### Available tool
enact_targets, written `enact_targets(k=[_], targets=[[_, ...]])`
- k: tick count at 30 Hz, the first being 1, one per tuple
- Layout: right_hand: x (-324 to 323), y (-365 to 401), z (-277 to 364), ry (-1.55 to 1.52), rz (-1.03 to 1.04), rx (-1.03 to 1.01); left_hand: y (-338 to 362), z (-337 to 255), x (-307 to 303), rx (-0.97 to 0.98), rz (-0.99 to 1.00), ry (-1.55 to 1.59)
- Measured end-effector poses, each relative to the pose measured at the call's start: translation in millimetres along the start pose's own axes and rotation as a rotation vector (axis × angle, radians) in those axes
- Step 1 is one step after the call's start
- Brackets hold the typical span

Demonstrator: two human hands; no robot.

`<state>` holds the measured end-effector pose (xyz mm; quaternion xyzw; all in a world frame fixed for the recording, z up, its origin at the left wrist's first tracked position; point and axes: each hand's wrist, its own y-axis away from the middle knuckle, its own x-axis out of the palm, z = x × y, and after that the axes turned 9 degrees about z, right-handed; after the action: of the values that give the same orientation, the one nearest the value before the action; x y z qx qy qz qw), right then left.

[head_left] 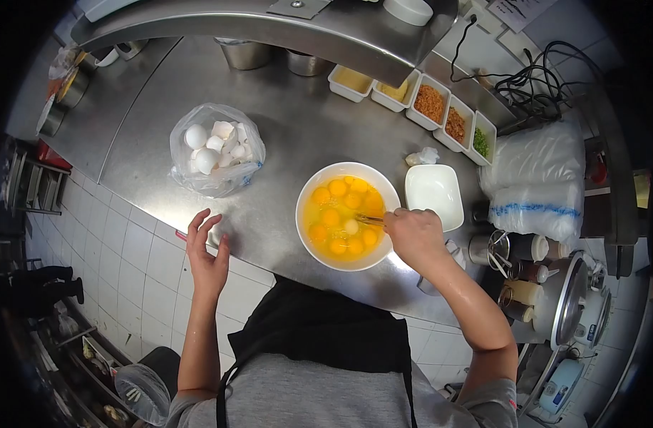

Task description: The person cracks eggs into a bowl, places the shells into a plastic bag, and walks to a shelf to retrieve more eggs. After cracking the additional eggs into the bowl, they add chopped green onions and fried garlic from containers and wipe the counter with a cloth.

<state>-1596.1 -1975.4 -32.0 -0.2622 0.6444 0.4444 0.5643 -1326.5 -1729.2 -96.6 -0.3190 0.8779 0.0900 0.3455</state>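
Observation:
My right hand [415, 239] is wrapped round the handle of a metal utensil [370, 220], whose far end dips into the eggs. These are several whole yolks in clear egg white [331, 217], lying in a large white bowl [303, 246]. My left hand [207, 246] is raised near the counter's front edge, fingers apart, holding nothing. Beyond it on the counter stands a clear plastic bag [223, 183] with white eggshells [207, 160] inside. An empty white square dish [434, 197] is just right of the bowl, beside a small crumpled wrapper [422, 156].
Several white trays of chopped ingredients [430, 103] line the back right. Metal pots [245, 54] stand under an overhead steel shelf [234, 30]. Packed plastic bags [535, 178], bottles [528, 247] and a round lid [569, 300] crowd the right. A person's dark legs show at far left.

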Motion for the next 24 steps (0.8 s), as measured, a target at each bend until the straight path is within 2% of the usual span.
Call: enact_targets(k=[15, 24], targets=[[-28, 15, -14, -0.098, -0.056, 0.036, -3, -4, 3, 0.029, -0.035, 0.016], [-52, 28, -20, -0.188, -0.102, 0.108, -3, -3, 1, -0.036, 0.008, -0.019]])
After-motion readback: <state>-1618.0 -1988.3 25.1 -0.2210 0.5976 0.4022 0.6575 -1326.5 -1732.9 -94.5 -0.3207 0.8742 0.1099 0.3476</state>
